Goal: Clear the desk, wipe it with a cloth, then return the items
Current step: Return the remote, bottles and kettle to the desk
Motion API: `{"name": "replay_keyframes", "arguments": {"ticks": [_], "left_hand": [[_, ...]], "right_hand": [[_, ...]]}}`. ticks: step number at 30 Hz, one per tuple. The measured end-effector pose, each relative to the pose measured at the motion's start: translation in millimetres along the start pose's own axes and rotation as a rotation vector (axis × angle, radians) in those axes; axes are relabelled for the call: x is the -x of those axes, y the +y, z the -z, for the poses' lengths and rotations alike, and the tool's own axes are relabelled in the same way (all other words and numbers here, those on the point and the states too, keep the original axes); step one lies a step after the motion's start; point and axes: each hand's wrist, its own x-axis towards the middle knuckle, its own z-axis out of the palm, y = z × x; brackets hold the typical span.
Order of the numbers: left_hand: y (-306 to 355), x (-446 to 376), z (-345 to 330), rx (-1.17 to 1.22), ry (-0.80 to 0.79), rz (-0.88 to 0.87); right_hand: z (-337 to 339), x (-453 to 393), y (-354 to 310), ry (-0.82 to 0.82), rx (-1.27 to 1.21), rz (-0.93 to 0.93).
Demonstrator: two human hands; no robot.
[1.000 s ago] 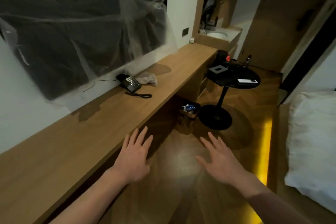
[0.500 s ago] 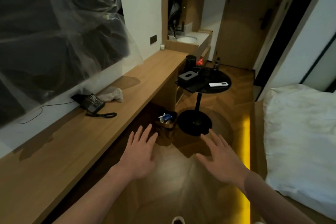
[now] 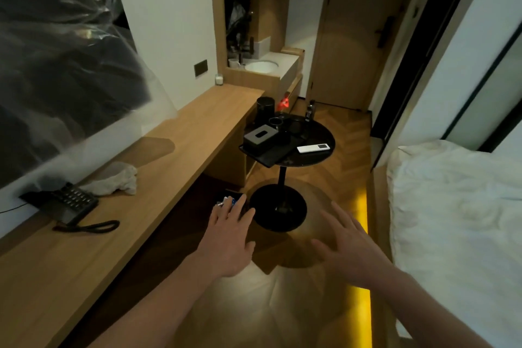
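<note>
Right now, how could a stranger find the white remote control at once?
Look at the round black side table standing between the wooden desk and the bed. The remote control lies flat near its right edge, the only white thing among dark items.

A herringbone wooden floor [image 3: 333, 150] is running through the middle of the narrow room, and a strip of yellow light [image 3: 360, 234] is glowing along the bed base at 4 o'clock. A bed with white bedding [image 3: 457, 215] is lying at 3 o'clock. A wooden door [image 3: 364, 31] is standing shut at 12 o'clock, with a white basin [image 3: 261, 66] sitting in a wooden vanity just left of it. A white wall [image 3: 169, 22] is rising at 11 o'clock, and a dark panel under clear plastic sheeting [image 3: 56, 59] is hanging on it at 10 o'clock.
</note>
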Motion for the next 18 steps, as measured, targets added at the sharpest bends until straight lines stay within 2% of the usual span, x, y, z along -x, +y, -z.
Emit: {"name": "replay_keyframes", "arguments": {"ticks": [9,18], "left_hand": [[65,-127,5,-0.008,0.061,-0.033],[144,-235,14,0.024,0.070,0.146]], "right_hand": [[55,-88,91,0.025,-0.039,0.005],[123,-191,195,-0.046,-0.008,0.105]]}}
